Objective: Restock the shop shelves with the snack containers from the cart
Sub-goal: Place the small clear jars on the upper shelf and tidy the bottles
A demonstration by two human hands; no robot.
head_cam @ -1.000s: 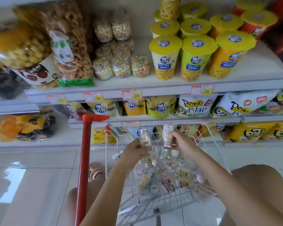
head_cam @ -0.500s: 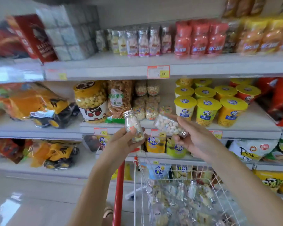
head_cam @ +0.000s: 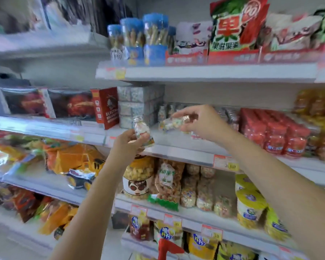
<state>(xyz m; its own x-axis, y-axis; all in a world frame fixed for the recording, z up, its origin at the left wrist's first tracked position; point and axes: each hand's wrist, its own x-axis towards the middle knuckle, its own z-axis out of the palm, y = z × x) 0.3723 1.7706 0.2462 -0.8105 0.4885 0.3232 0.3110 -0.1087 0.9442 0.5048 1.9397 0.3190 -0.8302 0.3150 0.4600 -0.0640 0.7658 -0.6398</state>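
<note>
A red box (head_cam: 107,107) at the left of the middle shelf (head_cam: 186,152) reads "ELECTRIC"; the line below it is blurred. Just right of it, the left hand (head_cam: 128,142) is raised on a bent arm at the shelf's near edge. Its fingers and thumb are curled round the lower half of the upright bottle (head_cam: 141,129), a clear one with a silver screw cap and pale, mixed-colour sweets inside. Its label is too blurred to read.

Further right and slightly higher, the tipped bottle (head_cam: 170,124) lies on its side over the shelf, cap towards the palm. The right hand (head_cam: 203,122) pinches it at the cap end, with the arm stretched forward and wrist bent down. Above, a green-and-red bag (head_cam: 233,25) shows a large "果". Red jars (head_cam: 276,136) stand at the right.
</note>
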